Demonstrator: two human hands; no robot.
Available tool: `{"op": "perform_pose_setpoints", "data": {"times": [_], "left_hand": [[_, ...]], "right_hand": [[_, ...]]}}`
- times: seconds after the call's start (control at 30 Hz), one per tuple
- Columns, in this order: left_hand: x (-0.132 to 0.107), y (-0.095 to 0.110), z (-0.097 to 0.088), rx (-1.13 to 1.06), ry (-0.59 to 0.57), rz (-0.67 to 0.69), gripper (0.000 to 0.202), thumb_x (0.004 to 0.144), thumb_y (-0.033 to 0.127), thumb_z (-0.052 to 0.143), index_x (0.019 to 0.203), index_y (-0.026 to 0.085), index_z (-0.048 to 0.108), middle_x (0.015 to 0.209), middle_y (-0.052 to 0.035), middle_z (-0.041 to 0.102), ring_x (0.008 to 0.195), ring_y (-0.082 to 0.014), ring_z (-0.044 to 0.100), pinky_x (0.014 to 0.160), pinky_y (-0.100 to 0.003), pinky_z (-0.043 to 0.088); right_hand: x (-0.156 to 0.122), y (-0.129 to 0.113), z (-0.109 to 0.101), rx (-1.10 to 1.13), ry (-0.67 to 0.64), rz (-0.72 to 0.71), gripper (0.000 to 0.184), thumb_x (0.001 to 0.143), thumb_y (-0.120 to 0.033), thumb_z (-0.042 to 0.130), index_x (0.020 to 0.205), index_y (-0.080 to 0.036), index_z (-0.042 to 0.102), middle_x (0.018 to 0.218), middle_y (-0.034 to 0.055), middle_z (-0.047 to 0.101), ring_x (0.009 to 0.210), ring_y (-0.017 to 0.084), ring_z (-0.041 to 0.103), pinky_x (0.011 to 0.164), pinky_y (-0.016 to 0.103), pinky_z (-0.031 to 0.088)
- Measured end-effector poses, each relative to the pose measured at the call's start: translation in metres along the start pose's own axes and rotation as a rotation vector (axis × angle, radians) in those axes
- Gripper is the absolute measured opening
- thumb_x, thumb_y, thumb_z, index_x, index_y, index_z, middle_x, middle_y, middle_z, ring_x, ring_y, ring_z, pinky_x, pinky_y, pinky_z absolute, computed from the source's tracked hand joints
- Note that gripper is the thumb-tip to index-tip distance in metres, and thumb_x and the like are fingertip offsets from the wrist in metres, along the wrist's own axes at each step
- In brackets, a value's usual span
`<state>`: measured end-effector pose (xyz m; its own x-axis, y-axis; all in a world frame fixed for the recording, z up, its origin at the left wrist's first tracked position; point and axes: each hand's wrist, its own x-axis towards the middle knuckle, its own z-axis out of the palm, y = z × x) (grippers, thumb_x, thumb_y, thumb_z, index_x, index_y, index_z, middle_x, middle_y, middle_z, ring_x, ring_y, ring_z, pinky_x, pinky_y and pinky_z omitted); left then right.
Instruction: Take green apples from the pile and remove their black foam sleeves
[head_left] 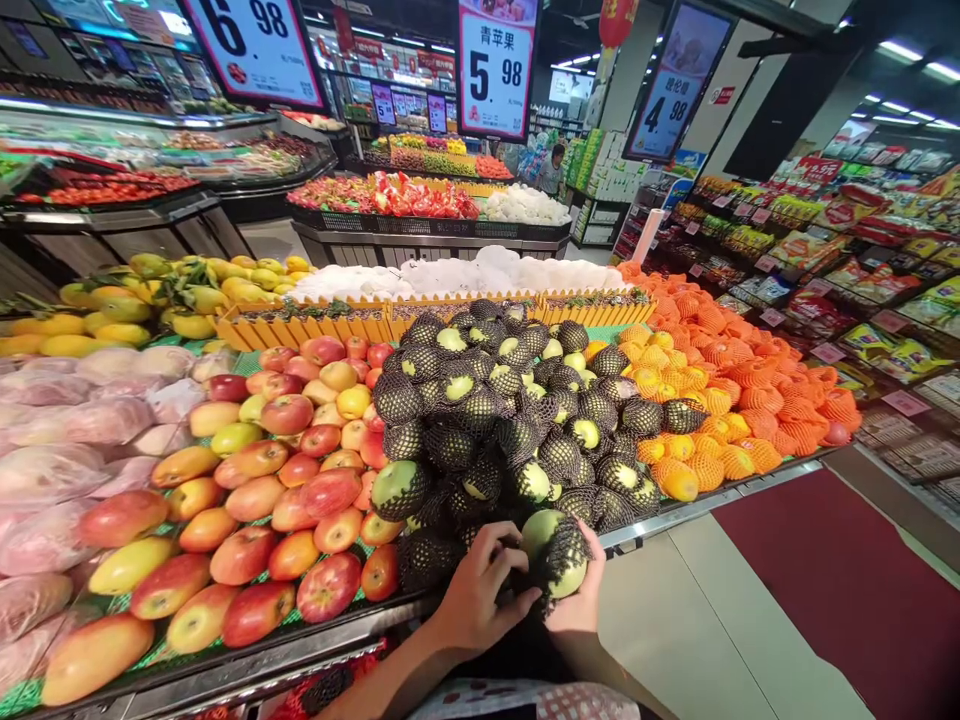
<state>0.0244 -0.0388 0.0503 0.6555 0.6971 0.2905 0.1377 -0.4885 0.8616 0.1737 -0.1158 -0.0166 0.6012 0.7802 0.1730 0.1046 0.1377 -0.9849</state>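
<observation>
A green apple (pixel 556 552) is partly wrapped in a black foam net (pixel 568 548), with bare green skin showing on its left and lower sides. My right hand (pixel 583 592) cradles it from the right and below, at the front edge of the display. Just left of the apple is my left hand (pixel 480 592), its fingers curved and thumb apart from them. I see nothing clearly held in it. Behind both hands rises a heap of netted green apples (pixel 480 410), some with skin showing through the net openings.
Red-yellow apples (pixel 247 555) lie left of the heap, wrapped pink fruit (pixel 60 450) farther left. Yellow-netted fruit (pixel 679 475) and orange-netted fruit (pixel 772 390) sit right. A metal edge (pixel 720 500) borders the display. A small yellow fence (pixel 315 328) stands behind; price screens (pixel 496 70) hang above.
</observation>
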Motion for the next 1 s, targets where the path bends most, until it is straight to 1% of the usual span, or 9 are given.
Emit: {"op": "perform_pose_setpoints", "data": {"times": [0.07,0.23,0.4,0.5,0.57,0.67,0.8,0.87,1.0], "left_hand": [[0.001,0.003,0.0,-0.029,-0.062,0.039,0.006,0.09,0.026,0.064,0.089,0.021,0.061,0.102,-0.0108,0.063,0.097,-0.0234,0.059,0.088,-0.035,0.046],[0.002,0.007,-0.002,-0.3,-0.087,0.082,0.02,0.091,0.027,0.058,0.078,0.022,0.044,0.081,-0.0038,0.055,0.079,-0.0174,0.051,0.072,-0.028,0.041],[0.009,0.01,-0.005,-0.607,-0.07,-0.181,0.031,0.086,0.031,0.069,0.09,0.024,0.039,0.078,0.0036,0.047,0.066,-0.0105,0.039,0.06,-0.022,0.032],[0.023,0.006,-0.005,-0.749,-0.071,-0.331,0.049,0.079,0.035,0.079,0.107,0.026,0.04,0.081,0.0049,0.05,0.066,-0.0094,0.044,0.061,-0.021,0.032],[0.029,0.0,-0.002,-0.787,-0.068,-0.406,0.054,0.075,0.038,0.083,0.109,0.025,0.043,0.083,0.004,0.054,0.068,-0.0099,0.048,0.063,-0.021,0.033],[0.032,-0.013,0.006,-0.772,-0.153,-0.469,0.053,0.065,0.043,0.089,0.098,0.02,0.054,0.082,0.0022,0.058,0.071,-0.0113,0.05,0.065,-0.022,0.034],[0.036,-0.021,0.019,-0.698,-0.225,-0.565,0.053,0.048,0.046,0.096,0.074,0.016,0.061,0.071,0.0028,0.058,0.07,-0.0132,0.05,0.064,-0.023,0.033],[0.046,-0.02,0.028,-0.715,-0.201,-0.594,0.051,0.047,0.047,0.096,0.073,0.017,0.065,0.071,0.0012,0.061,0.072,-0.0161,0.053,0.067,-0.025,0.037],[0.082,-0.016,0.066,-0.828,0.032,-0.615,0.053,0.046,0.046,0.097,0.083,0.018,0.071,0.082,-0.0023,0.067,0.082,-0.0208,0.058,0.078,-0.03,0.043]], "right_hand": [[-0.001,0.001,0.001,-0.035,0.069,-0.024,0.096,0.067,-0.049,0.08,0.145,-0.034,0.026,0.146,0.0143,0.044,0.127,0.04,0.054,0.107,0.06,0.044],[0.0,-0.009,-0.001,-0.015,0.04,-0.178,0.08,0.069,-0.048,0.078,0.136,-0.033,0.035,0.146,0.0117,0.044,0.137,0.042,0.045,0.114,0.061,0.035],[0.002,-0.004,-0.011,-0.029,-0.027,-0.188,0.087,0.063,-0.032,0.082,0.136,-0.032,0.034,0.148,0.0144,0.041,0.137,0.041,0.046,0.113,0.06,0.037],[0.005,0.006,-0.017,-0.067,-0.052,-0.099,0.093,0.061,-0.033,0.084,0.139,-0.029,0.033,0.15,0.0166,0.041,0.137,0.041,0.047,0.113,0.059,0.038],[0.008,0.011,-0.022,-0.043,-0.063,-0.046,0.096,0.061,-0.036,0.085,0.14,-0.029,0.032,0.149,0.0166,0.041,0.136,0.041,0.047,0.114,0.059,0.038],[0.015,0.014,-0.032,0.006,-0.104,-0.012,0.103,0.059,-0.036,0.087,0.143,-0.03,0.028,0.148,0.016,0.04,0.136,0.043,0.047,0.114,0.063,0.036],[0.027,0.019,-0.052,0.076,-0.217,-0.075,0.105,0.058,-0.031,0.09,0.143,-0.035,0.028,0.15,0.0144,0.041,0.14,0.043,0.043,0.115,0.063,0.035],[0.035,0.022,-0.064,0.081,-0.237,-0.095,0.104,0.056,-0.031,0.09,0.142,-0.036,0.03,0.147,0.0142,0.046,0.137,0.043,0.047,0.113,0.062,0.038],[0.062,0.026,-0.099,0.066,-0.297,-0.05,0.104,0.057,-0.032,0.088,0.142,-0.037,0.027,0.137,0.0124,0.055,0.123,0.04,0.062,0.103,0.057,0.05]]}}
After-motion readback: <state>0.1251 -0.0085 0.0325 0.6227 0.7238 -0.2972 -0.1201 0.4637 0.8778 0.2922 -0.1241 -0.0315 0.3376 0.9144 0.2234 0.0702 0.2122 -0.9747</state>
